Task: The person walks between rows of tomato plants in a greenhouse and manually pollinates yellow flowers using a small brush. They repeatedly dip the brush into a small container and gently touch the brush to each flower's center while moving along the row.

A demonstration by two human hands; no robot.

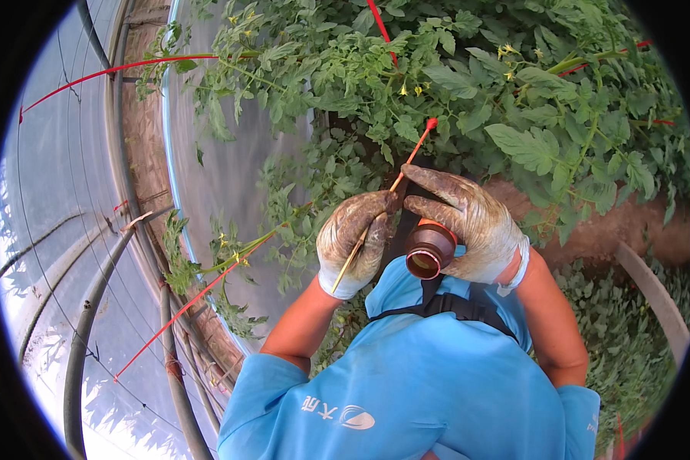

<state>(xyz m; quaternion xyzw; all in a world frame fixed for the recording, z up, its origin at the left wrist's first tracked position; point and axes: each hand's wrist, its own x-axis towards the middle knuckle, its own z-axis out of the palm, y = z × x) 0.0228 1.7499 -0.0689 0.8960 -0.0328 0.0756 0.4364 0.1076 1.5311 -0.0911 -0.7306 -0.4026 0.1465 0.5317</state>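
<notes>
A thin wooden stick (417, 148) with a red-coated upper end and a red tip slants across my left hand (356, 238). My left fingers pinch it near its middle, and its bare end runs down past the palm. My right hand (466, 224) grips a small brown bottle (437, 244), tilted so that its open mouth faces me. The right index fingertip is close against the stick; whether it presses on it I cannot tell. Both hands wear thin white gloves with brown stains. Leafy tomato plants (345, 75) with yellow flowers (403, 89) grow just beyond the stick's tip.
Red strings (184, 325) are tied to stems at the left and top. Greenhouse poles (100, 287), wires and translucent film (46, 172) line the left side. Plastic sheeting (230, 172) covers the ground there. A pale curved strip (655, 299) and more foliage lie at the right.
</notes>
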